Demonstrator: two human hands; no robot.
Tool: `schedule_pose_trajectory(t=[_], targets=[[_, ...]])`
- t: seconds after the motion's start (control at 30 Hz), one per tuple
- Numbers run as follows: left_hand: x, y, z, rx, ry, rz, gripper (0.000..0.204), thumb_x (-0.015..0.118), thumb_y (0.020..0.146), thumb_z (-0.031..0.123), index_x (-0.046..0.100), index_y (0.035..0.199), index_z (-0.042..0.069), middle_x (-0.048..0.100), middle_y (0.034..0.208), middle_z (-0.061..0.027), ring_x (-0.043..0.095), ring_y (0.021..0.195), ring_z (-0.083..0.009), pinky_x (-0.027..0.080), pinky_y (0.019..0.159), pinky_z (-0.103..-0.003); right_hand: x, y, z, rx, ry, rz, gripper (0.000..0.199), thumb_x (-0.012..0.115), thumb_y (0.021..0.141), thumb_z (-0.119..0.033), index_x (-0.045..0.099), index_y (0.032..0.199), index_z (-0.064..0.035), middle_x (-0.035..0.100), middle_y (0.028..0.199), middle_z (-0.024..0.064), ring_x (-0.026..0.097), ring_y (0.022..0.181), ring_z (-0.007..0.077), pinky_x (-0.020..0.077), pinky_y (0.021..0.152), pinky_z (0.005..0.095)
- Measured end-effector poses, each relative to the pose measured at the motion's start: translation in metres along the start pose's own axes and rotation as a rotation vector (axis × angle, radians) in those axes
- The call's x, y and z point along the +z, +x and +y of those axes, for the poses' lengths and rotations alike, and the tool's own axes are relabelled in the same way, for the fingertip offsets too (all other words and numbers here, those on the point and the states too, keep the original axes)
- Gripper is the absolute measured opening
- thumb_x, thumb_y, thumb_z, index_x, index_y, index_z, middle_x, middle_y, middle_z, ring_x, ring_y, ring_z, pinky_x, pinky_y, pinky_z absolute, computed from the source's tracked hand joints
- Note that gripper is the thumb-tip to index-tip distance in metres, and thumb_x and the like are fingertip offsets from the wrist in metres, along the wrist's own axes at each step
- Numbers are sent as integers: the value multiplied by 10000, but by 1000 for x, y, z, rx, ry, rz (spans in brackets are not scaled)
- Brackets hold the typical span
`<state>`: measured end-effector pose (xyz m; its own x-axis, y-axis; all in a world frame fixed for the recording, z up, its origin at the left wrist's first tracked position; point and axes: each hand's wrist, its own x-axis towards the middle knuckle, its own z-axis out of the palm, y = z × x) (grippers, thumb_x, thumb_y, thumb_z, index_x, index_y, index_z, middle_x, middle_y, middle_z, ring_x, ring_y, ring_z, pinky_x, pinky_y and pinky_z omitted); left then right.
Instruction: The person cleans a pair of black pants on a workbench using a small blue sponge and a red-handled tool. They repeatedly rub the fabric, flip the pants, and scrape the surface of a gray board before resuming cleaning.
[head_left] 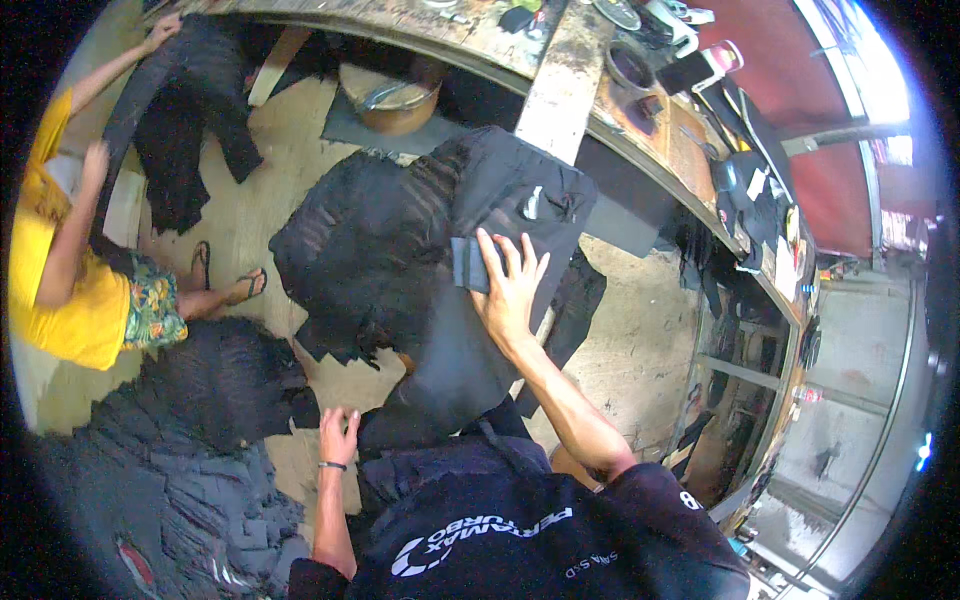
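A black garment point(330, 240) with ragged lower edges is spread over a support in front of me. On its upper right part, near a small white mark, my right hand point(512, 285) lies with fingers spread. Beneath its palm and finger edge sits a small dark grey pad or folded cloth piece point(467, 264), partly covered; its exact kind is unclear. My left hand point(338, 436), with a dark band at the wrist, hangs lower left beside the garment's near edge. Its fingers are slightly bent and apart, and nothing shows in them.
A large heap of dark cloth pieces point(200, 470) fills the lower left. A co-worker in a yellow shirt point(85, 300) stands at left, holding up a black garment point(185, 120). A round tub point(390, 100) sits below the cluttered wooden workbench point(690, 150).
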<state>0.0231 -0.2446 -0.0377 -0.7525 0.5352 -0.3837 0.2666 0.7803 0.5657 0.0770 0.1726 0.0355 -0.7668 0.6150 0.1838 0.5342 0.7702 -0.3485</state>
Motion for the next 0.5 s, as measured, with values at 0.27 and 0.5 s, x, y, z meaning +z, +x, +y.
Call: schedule_pose_trajectory(t=[0.27, 0.5], targets=[[25, 228, 285, 635, -347, 371, 723, 710, 1037, 351, 419, 1624, 46, 650, 1421, -276, 678, 1235, -461, 547, 1036, -504, -44, 91, 91, -43, 186, 363, 702, 825, 892, -231, 570, 1526, -66, 655, 1370, 214, 500, 1425, 443, 347, 1224, 576], [38, 123, 163, 232, -533, -196, 522, 473, 1142, 254, 463, 1605, 14, 634, 1472, -249, 580, 1397, -393, 430, 1168, -433, -3, -48, -17, -141, 274, 0, 1029, 869, 568, -147, 592, 1537, -356, 533, 1539, 129, 248, 1575, 555, 180, 1148, 906]])
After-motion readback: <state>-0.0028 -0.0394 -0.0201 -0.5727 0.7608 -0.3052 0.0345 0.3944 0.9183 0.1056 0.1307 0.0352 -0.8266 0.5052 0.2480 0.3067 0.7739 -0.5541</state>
